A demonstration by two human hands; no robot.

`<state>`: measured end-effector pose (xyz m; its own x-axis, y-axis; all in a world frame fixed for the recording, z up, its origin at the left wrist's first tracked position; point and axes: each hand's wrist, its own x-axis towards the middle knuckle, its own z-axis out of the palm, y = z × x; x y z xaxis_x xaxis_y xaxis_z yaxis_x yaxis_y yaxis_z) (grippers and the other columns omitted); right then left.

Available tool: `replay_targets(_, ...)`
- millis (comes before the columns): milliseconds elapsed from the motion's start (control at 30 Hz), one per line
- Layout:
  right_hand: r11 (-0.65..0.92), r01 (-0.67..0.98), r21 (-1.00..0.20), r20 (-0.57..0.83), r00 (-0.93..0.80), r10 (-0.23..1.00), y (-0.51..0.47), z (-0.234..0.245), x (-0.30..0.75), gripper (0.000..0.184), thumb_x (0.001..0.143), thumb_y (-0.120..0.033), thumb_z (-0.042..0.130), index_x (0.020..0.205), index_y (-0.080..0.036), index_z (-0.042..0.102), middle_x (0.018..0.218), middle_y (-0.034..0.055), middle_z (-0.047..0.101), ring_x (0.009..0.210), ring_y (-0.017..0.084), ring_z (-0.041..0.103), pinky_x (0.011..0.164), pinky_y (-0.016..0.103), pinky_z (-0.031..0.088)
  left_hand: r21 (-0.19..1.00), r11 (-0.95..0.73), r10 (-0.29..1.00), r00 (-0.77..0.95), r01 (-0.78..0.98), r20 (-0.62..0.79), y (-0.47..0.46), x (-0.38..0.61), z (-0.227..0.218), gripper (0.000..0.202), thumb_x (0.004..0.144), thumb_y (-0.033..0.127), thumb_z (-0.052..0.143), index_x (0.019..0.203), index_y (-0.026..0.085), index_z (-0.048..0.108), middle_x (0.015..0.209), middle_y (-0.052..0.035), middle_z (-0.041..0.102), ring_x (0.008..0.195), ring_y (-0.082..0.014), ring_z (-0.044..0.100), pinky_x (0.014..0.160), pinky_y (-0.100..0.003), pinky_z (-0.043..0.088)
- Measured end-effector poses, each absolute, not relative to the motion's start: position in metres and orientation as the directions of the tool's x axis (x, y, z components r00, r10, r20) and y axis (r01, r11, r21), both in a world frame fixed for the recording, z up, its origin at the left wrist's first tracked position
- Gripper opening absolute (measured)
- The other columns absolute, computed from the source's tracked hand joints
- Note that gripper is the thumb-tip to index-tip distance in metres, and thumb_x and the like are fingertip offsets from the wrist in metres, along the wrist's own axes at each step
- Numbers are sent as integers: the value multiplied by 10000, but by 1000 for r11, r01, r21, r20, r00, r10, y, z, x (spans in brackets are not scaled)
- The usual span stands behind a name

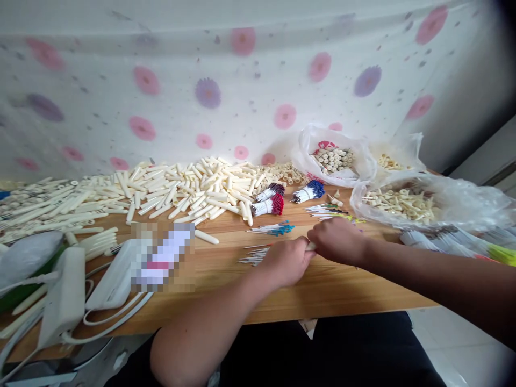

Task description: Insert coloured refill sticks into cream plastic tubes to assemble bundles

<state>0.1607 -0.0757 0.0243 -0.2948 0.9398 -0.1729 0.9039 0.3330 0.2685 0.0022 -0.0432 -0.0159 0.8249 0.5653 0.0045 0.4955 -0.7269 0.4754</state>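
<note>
Fingers (318, 242) of both hands are curled shut on one cream tube (310, 246) at the middle of the frame, just above the bench (322, 290). Only a short piece of it shows between the left hand (286, 262) and the right hand (336, 240). Red print on the plastic bag (306, 156), upper right, cannot be read. A blurred patch (161, 258) at lower left hides part of a white box (115, 282).

On the table (322, 290): heap of tubes (193, 188) along the back, left to centre, against the hanging cloth (242, 80); bundles of refills (269, 204) just right of the heap; bags of small parts (423, 201) at back right. Loose refills (272, 229) lie before the bundles. Nearer the front edge, the left hand (287, 262) and right hand (337, 240) meet, both closed round one tube (310, 246); chargers with cables (64, 295) sit at front left.
</note>
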Motion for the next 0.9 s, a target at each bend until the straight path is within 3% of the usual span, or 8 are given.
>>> replay_targets(100, 292, 939, 180, -371, -210, 905, -76, 28, 159, 193, 762, -343, 598, 754, -177, 696, 715, 90, 684, 618, 210, 616, 484, 262, 288, 321, -742, 619, 785, 588, -9, -52, 5, -18, 366, 911, 422, 380, 1028, 131, 569, 881, -153, 681, 817, -302, 649, 703, -394, 479)
replay_targets(233, 372, 880, 297, 28, -397, 917, -87, 28, 166, 204, 863, -204, 476, 802, -180, 670, 809, 86, 682, 761, 224, 611, 578, 292, 348, 560, -685, 562, 827, 465, 2, -49, 3, -12, 309, 933, 359, 333, 1005, 161, 558, 908, -101, 688, 808, -228, 645, 665, -303, 470)
replay_targets(300, 420, 843, 337, 91, -473, 876, -88, 24, 167, 226, 867, -166, 459, 772, -176, 663, 780, 84, 678, 763, 223, 603, 603, 302, 356, 661, -651, 500, 866, 373, 5, -46, 3, -12, 290, 936, 329, 317, 1003, 176, 554, 929, -77, 689, 810, -201, 641, 651, -274, 463)
replay_targets(533, 350, 904, 247, -338, -258, 905, -73, 17, 160, 101, 722, -190, 600, 717, -184, 700, 715, 89, 698, 622, 204, 603, 512, 271, 259, 437, -666, 650, 758, 604, -58, -54, 10, -22, 352, 902, 402, 382, 1011, 134, 585, 907, -157, 688, 821, -306, 650, 693, -390, 474)
replay_targets(633, 417, 855, 307, -32, -429, 903, -73, 21, 169, 165, 814, -193, 534, 732, -173, 676, 738, 85, 676, 698, 201, 580, 553, 292, 263, 574, -638, 627, 779, 514, -2, -50, 8, -19, 333, 919, 378, 354, 998, 142, 574, 888, -120, 681, 807, -253, 641, 682, -336, 467)
replay_targets(733, 479, 782, 398, 224, -589, 776, -73, 21, 178, 243, 863, -180, 475, 681, -164, 637, 707, 78, 647, 702, 193, 543, 591, 309, 270, 707, -575, 577, 817, 411, -5, -43, 6, -16, 340, 933, 364, 315, 922, 148, 578, 853, -82, 670, 763, -192, 620, 635, -274, 446)
replay_targets(800, 506, 769, 390, 176, -602, 779, -70, 17, 178, 208, 825, -159, 510, 656, -159, 632, 675, 74, 643, 678, 188, 543, 592, 308, 277, 691, -576, 575, 817, 437, -37, -42, 6, -17, 345, 928, 361, 321, 880, 144, 585, 830, -84, 669, 743, -191, 614, 622, -275, 439)
replay_targets(900, 500, 804, 321, -59, -509, 858, -66, 11, 171, 130, 756, -130, 559, 688, -143, 670, 698, 95, 669, 697, 210, 589, 573, 303, 293, 577, -635, 603, 797, 513, -44, -45, 8, -22, 347, 918, 379, 338, 910, 149, 598, 872, -112, 683, 792, -240, 630, 663, -324, 453)
